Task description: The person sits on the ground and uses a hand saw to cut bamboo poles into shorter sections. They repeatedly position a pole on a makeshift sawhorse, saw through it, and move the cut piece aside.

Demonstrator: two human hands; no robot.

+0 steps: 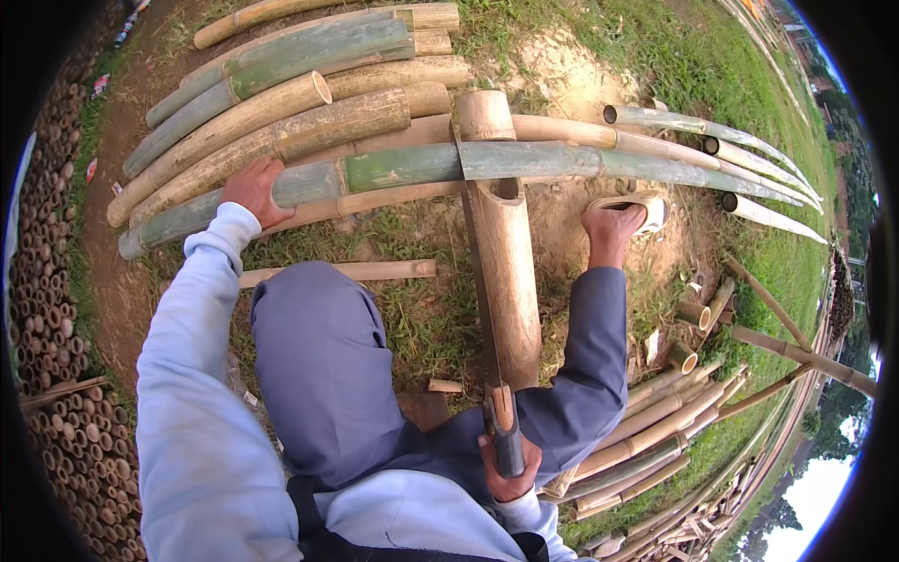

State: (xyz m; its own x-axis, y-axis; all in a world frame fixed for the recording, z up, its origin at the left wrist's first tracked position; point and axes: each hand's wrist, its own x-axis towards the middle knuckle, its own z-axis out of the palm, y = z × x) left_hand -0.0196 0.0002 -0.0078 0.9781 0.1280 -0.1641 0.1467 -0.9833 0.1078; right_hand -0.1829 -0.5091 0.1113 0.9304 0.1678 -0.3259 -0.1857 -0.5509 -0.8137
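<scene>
My left hand [255,194] is wrapped over the left part of a long green bamboo pole [403,167], which lies crosswise in front of me. In my right hand [510,468], near my lap, is the handle of a handsaw [478,272]. Its long narrow blade points away from me, and the far end meets the pole right of my left hand. Under the pole at that spot runs a thick tan bamboo support [510,300], lengthwise between my legs, with a notch cut in it. My fingers on the saw handle are partly hidden.
Several cut bamboo lengths [346,122] lie side by side beyond the pole. A sandalled foot [613,225] rests on dirt at the right. More bamboo pieces [646,431] lie at lower right, beside crossed bamboo poles [805,356]. Stacked bamboo ends [80,431] line the left.
</scene>
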